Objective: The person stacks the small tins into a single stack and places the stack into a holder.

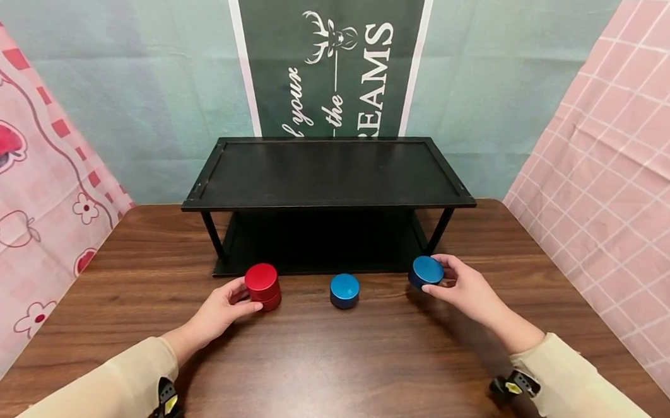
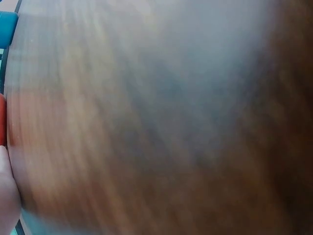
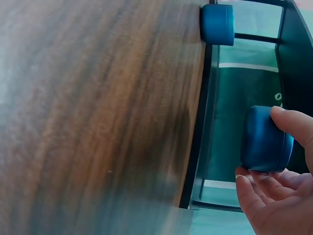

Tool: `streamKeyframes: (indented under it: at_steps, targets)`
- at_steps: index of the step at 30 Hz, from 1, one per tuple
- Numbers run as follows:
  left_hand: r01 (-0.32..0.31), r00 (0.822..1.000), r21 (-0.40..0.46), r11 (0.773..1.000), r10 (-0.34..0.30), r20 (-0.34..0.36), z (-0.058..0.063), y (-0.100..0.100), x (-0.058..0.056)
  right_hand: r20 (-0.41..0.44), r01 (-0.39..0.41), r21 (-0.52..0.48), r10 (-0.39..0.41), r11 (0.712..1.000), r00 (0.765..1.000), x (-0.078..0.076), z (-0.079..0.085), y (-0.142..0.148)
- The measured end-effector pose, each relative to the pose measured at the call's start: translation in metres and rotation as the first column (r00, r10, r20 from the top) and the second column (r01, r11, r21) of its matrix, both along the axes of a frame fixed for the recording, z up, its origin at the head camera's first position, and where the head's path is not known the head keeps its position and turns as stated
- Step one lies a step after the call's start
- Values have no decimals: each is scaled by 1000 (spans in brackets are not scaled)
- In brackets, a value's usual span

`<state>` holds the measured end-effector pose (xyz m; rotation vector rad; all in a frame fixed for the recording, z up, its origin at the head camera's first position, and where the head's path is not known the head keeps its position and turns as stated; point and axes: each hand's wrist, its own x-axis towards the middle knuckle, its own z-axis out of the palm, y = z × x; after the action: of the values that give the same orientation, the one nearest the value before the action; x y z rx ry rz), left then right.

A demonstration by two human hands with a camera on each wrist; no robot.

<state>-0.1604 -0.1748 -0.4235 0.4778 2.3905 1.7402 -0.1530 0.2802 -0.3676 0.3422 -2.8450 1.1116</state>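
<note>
My left hand [image 1: 218,315] grips a round red tin [image 1: 261,278], thumb at its front and fingers behind. The red shape has a seam low down; whether it is one tin or two stacked, I cannot tell. On the right, my right hand [image 1: 469,289] holds a round blue tin [image 1: 427,272] between thumb and fingers, raised off the table in the right wrist view [image 3: 264,139]. A second blue tin [image 1: 345,290] stands on the table between the hands. The left wrist view shows only slivers of the red tin [image 2: 2,120] and left hand [image 2: 7,196].
A black two-level rack [image 1: 327,174] stands behind the tins, its lower shelf [image 1: 319,241] near the table's surface. The wooden table [image 1: 343,366] spreads in front. Pink cloths hang at both sides, and a green cloth with lettering hangs behind.
</note>
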Motion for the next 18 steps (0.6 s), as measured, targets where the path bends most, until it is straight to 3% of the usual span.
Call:
streamKeyframes:
  at_steps: [18]
  targets:
    - [-1, 1000, -4, 1000, 1, 10, -1, -1, 1, -26, 20, 9, -20, 1000, 999, 1, 26, -1]
